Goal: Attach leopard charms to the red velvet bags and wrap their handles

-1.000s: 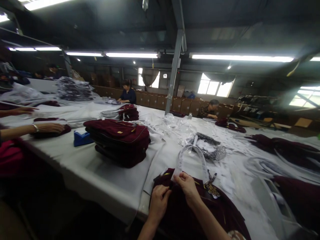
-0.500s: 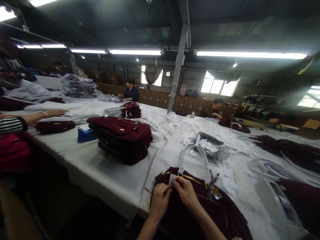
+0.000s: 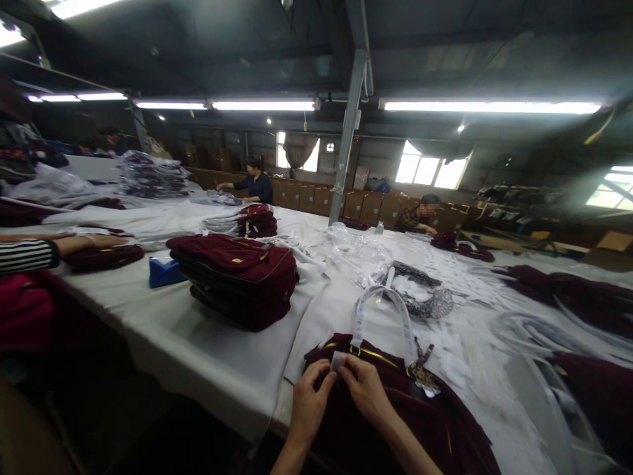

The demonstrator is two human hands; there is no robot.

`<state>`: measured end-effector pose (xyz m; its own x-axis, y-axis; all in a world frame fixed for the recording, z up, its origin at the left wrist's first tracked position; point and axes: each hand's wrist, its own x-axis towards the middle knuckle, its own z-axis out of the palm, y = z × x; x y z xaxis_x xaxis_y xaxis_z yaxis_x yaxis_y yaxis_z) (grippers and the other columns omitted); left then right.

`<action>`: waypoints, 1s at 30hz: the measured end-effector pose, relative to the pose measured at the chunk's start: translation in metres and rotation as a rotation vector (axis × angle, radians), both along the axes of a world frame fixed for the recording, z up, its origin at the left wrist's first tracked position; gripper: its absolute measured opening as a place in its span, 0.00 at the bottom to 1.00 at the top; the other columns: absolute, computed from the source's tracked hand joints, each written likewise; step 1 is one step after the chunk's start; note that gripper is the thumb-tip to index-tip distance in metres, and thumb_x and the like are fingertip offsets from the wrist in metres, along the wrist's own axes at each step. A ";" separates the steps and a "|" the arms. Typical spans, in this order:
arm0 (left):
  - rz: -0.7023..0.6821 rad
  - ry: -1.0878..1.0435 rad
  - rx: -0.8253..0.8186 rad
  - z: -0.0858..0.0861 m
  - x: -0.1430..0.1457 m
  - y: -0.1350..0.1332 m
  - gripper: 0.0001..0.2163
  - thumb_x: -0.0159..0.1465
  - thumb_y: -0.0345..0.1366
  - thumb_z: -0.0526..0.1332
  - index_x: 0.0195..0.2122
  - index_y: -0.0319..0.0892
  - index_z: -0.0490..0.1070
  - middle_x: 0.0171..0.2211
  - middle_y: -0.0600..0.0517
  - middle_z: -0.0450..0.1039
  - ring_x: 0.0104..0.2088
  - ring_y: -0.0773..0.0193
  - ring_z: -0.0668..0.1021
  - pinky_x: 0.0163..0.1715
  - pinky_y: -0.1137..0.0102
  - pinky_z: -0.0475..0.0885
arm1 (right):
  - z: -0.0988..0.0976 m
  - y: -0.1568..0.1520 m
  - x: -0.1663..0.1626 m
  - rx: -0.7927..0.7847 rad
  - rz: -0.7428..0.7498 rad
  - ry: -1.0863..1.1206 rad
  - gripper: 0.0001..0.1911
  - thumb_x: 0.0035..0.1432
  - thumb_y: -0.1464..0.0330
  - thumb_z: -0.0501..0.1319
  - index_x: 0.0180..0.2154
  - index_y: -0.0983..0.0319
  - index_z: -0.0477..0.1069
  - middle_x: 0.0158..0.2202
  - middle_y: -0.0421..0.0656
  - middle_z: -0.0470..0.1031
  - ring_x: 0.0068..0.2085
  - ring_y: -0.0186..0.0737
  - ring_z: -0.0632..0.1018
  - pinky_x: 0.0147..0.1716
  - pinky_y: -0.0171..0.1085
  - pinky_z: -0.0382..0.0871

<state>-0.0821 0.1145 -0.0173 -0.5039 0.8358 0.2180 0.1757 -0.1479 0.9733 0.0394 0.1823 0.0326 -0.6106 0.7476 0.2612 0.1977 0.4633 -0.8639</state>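
Note:
A maroon handbag (image 3: 395, 409) lies at the table's near edge, its wrapped white handle (image 3: 382, 297) standing up. Over its zipped top, a small whitish piece of paper or film (image 3: 337, 360) is pinched between both hands. My left hand (image 3: 310, 396) grips its left side with thumb and fingertips. My right hand (image 3: 363, 388) has closed on its right side. Gold zips run along the bag, and a patterned charm (image 3: 424, 377) hangs by the handle's right end. The bag's lower part is partly behind my forearms.
Left of the handbag stands a stack of maroon bags (image 3: 237, 277), with a blue tape dispenser (image 3: 167, 271) beside it. Ahead lie a black-and-white speckled bag (image 3: 420, 293) and clear plastic (image 3: 353, 247). A co-worker's striped sleeve (image 3: 30, 256) reaches in at left.
Both hands have shifted slightly down and left with the small whitish piece, which now looks turned or folded. At left, the co-worker's hand has moved lower onto a maroon bag.

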 end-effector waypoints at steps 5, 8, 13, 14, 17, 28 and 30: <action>0.069 0.092 0.002 -0.001 -0.002 0.003 0.09 0.58 0.42 0.58 0.29 0.43 0.74 0.43 0.48 0.72 0.46 0.58 0.73 0.50 0.61 0.66 | 0.004 0.001 0.002 -0.015 0.029 -0.008 0.13 0.58 0.64 0.55 0.42 0.60 0.73 0.37 0.43 0.76 0.39 0.45 0.75 0.41 0.38 0.67; 0.170 0.147 0.028 -0.003 -0.002 0.002 0.09 0.56 0.42 0.61 0.25 0.43 0.73 0.40 0.48 0.71 0.45 0.57 0.73 0.48 0.61 0.67 | 0.001 0.006 0.006 -0.054 -0.014 -0.009 0.16 0.56 0.62 0.58 0.44 0.63 0.72 0.40 0.46 0.75 0.42 0.47 0.75 0.44 0.41 0.67; 0.054 0.095 0.012 0.002 -0.003 -0.001 0.09 0.59 0.41 0.58 0.28 0.42 0.71 0.31 0.51 0.73 0.35 0.61 0.75 0.39 0.67 0.70 | -0.001 0.014 0.007 -0.177 -0.004 0.028 0.20 0.53 0.63 0.61 0.47 0.65 0.69 0.40 0.47 0.75 0.42 0.46 0.75 0.44 0.42 0.69; 0.038 0.073 -0.005 0.004 -0.003 -0.002 0.09 0.59 0.42 0.57 0.30 0.42 0.71 0.30 0.51 0.74 0.34 0.61 0.75 0.38 0.68 0.70 | -0.001 0.015 0.007 -0.187 0.008 0.028 0.21 0.53 0.63 0.61 0.47 0.65 0.68 0.39 0.47 0.75 0.41 0.46 0.76 0.43 0.42 0.69; 0.034 0.022 -0.038 0.009 -0.003 -0.002 0.12 0.58 0.41 0.59 0.40 0.42 0.71 0.31 0.51 0.75 0.34 0.61 0.76 0.37 0.68 0.70 | 0.000 0.016 0.005 -0.203 0.056 0.020 0.22 0.52 0.64 0.62 0.48 0.65 0.68 0.36 0.45 0.76 0.39 0.45 0.76 0.42 0.41 0.69; -0.012 -0.004 -0.080 0.007 -0.007 0.000 0.09 0.58 0.38 0.58 0.37 0.42 0.69 0.33 0.51 0.76 0.37 0.58 0.77 0.41 0.66 0.69 | 0.009 0.013 0.004 -0.206 0.112 -0.010 0.16 0.52 0.66 0.62 0.43 0.64 0.72 0.34 0.43 0.76 0.36 0.42 0.75 0.38 0.36 0.68; 0.016 -0.001 -0.071 0.006 -0.007 0.001 0.11 0.57 0.37 0.59 0.41 0.42 0.67 0.35 0.50 0.76 0.40 0.58 0.76 0.44 0.65 0.68 | 0.012 0.012 0.002 -0.185 0.126 -0.020 0.14 0.51 0.66 0.62 0.41 0.64 0.74 0.35 0.42 0.76 0.37 0.43 0.75 0.38 0.36 0.67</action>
<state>-0.0894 0.1150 -0.0115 -0.5172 0.8412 0.1581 0.1766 -0.0759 0.9814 0.0409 0.1940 0.0449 -0.7062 0.6988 0.1136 0.1660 0.3195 -0.9329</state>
